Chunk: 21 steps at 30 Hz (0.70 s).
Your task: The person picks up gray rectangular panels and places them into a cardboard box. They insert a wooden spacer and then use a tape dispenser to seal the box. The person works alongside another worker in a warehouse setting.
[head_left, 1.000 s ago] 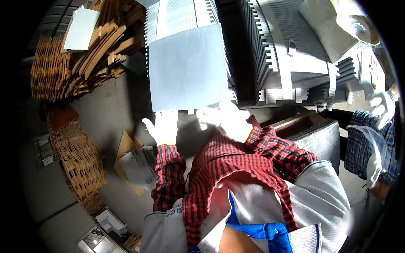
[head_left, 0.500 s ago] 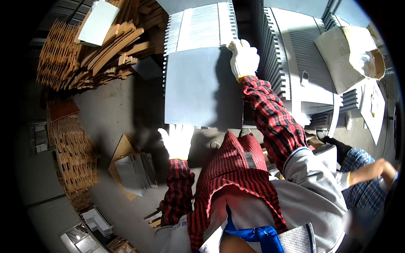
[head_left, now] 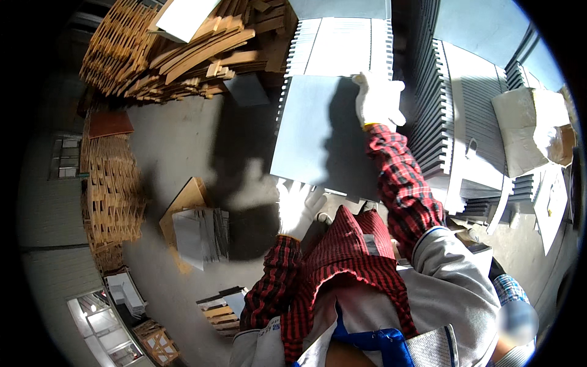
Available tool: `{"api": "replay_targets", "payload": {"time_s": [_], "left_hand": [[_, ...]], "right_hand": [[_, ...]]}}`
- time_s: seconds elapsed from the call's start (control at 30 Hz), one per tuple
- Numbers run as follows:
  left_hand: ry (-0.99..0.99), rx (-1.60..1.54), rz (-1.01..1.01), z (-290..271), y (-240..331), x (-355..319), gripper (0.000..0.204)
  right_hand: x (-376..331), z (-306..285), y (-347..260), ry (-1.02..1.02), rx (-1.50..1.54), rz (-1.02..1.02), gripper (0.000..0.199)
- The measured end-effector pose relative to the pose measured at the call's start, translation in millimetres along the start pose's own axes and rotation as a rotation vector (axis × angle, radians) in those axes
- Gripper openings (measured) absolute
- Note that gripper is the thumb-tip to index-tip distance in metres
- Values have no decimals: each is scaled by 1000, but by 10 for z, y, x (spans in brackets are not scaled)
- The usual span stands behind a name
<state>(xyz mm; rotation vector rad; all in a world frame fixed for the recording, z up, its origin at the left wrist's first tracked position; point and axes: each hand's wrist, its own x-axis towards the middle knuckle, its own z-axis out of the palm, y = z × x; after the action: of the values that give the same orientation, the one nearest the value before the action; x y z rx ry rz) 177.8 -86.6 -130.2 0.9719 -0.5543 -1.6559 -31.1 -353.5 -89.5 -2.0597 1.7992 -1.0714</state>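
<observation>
A flat grey panel [head_left: 312, 128] lies on a tall stack of pale slatted pieces [head_left: 337, 46], its near edge slanting and jutting toward me. My right hand [head_left: 380, 101], in a white knitted glove, grips the panel by its far right corner; some of its fingers are hidden. At the near edge is my left hand [head_left: 298, 209], gloved too, its spread fingers reaching up to the panel with the tips close to or just under it. A dark shadow of my arm falls across the panel's right side.
More slatted stacks [head_left: 471, 116] stand to the right, with a torn white sack [head_left: 520, 131] on them. Wooden pieces [head_left: 202, 55] are piled at the far left. A board with thin sheets [head_left: 199, 235] lies on the floor. Another person [head_left: 516, 312] is at lower right.
The panel has turned slightly and slid toward me, its near edge now tilted. Both hands moved with it. My view has swung left, and the other person has shifted lower in view.
</observation>
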Motion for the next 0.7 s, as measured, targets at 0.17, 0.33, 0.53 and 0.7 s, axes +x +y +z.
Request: {"api": "replay_targets", "payload": {"time_s": [0.17, 0.33, 0.53, 0.7], "left_hand": [[356, -274, -105, 427, 132, -8, 100], [-47, -1335, 198, -850, -760, -311, 78], [329, -452, -41, 529, 50, -69, 89], [407, -343, -21, 708, 154, -6, 85]], "right_hand": [[-704, 609, -1024, -288, 229, -50, 25], [-1228, 489, -1928, -810, 641, -148, 33], [-9, 779, -1603, -351, 668, -86, 12], [1218, 661, -628, -136, -80, -313, 45]]}}
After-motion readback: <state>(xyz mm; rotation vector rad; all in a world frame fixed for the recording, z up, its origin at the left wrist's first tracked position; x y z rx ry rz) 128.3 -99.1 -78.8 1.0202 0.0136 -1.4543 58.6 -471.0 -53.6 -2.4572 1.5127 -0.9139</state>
